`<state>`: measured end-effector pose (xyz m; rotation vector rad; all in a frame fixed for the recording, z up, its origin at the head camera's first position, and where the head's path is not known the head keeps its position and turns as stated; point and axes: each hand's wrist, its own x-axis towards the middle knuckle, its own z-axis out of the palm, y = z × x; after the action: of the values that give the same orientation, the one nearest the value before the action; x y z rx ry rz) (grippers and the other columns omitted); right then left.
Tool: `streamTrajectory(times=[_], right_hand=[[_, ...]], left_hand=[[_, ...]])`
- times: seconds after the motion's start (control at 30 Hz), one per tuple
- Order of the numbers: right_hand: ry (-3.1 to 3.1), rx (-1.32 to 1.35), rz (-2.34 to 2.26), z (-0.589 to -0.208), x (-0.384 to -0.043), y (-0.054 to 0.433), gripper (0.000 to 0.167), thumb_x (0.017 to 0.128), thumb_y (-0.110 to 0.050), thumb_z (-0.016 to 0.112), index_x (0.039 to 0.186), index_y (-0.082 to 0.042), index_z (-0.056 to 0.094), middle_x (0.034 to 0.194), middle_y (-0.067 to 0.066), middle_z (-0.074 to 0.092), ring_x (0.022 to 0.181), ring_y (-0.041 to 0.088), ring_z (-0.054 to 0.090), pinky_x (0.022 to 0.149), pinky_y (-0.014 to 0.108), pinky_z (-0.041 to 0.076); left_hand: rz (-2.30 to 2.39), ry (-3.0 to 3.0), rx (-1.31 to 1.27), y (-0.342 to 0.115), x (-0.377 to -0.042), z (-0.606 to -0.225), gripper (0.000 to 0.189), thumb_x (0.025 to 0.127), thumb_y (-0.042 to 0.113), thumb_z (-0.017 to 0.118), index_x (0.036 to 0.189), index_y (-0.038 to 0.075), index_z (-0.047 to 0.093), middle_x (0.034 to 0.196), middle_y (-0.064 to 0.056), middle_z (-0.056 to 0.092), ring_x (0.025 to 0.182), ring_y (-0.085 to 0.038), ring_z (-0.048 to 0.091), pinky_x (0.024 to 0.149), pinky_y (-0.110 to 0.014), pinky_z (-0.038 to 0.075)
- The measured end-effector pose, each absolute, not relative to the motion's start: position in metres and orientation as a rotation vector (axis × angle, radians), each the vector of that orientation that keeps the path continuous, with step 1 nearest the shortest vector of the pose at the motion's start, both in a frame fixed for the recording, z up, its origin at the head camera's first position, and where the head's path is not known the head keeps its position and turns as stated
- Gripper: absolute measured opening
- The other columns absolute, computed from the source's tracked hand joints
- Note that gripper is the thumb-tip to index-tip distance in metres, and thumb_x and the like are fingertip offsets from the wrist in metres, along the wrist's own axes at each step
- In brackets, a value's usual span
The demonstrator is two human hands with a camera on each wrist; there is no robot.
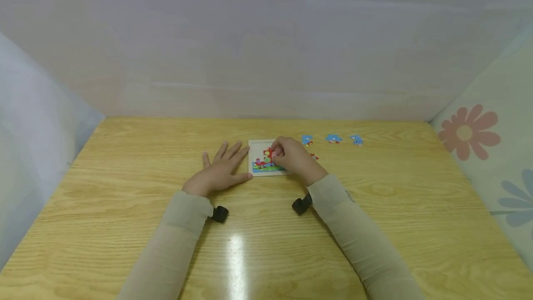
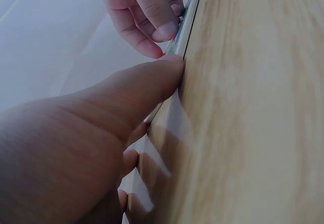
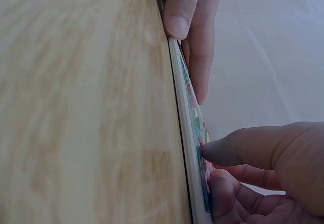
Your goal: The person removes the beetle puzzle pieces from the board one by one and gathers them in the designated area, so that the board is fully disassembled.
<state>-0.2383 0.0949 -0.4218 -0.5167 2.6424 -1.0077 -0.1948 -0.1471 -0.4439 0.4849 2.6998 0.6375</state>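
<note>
A small jigsaw puzzle board (image 1: 250,163) with a pale frame lies flat on the table. Red, blue and green pieces (image 1: 260,165) fill its lower part, while its upper part is bare white. My left hand (image 1: 218,172) rests spread beside the board, thumb and fingertips touching the left side of the frame. Over the board's right half, my right hand (image 1: 297,159) pinches a red puzzle piece (image 1: 268,153) between thumb and fingers, at the picture's surface. In the right wrist view the thumb touches the colored pieces (image 3: 199,127); the fingers partly hide the held piece.
Loose blue puzzle pieces (image 1: 333,138) lie in a row to the board's right, and a red one (image 1: 314,156) peeks out behind the right hand. The wooden table (image 1: 266,253) meets a pale cloth backdrop (image 1: 266,59) at the back.
</note>
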Motion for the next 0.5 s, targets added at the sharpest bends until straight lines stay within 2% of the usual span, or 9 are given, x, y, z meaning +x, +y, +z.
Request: streamTrajectory(times=[0.23, 0.5], right_hand=[[2.647, -0.518, -1.013, -0.4221, -0.2382, 0.0946, 0.019, 0.094, -0.005, 0.067, 0.113, -0.006, 0.063, 0.094, 0.005, 0.061, 0.086, 0.020, 0.055, 0.077, 0.031, 0.049], [2.645, -0.507, -1.027, -0.4227, -0.2383, 0.0941, 0.019, 0.096, -0.006, 0.066, 0.115, -0.005, 0.062, 0.100, 0.007, 0.060, 0.091, 0.022, 0.056, 0.081, 0.034, 0.049]], left_hand=[[0.632, 2.701, 0.479, -0.1470, -0.1948, -0.4430, 0.087, 0.098, 0.063, 0.053, 0.165, 0.026, 0.012, 0.171, -0.004, -0.001, 0.154, -0.037, -0.015, 0.105, -0.078, -0.016], [0.631, 2.708, 0.485, -0.1469, -0.1935, -0.4417, 0.086, 0.099, 0.058, 0.055, 0.165, 0.022, 0.014, 0.171, -0.006, 0.001, 0.154, -0.039, -0.013, 0.105, -0.079, -0.015]])
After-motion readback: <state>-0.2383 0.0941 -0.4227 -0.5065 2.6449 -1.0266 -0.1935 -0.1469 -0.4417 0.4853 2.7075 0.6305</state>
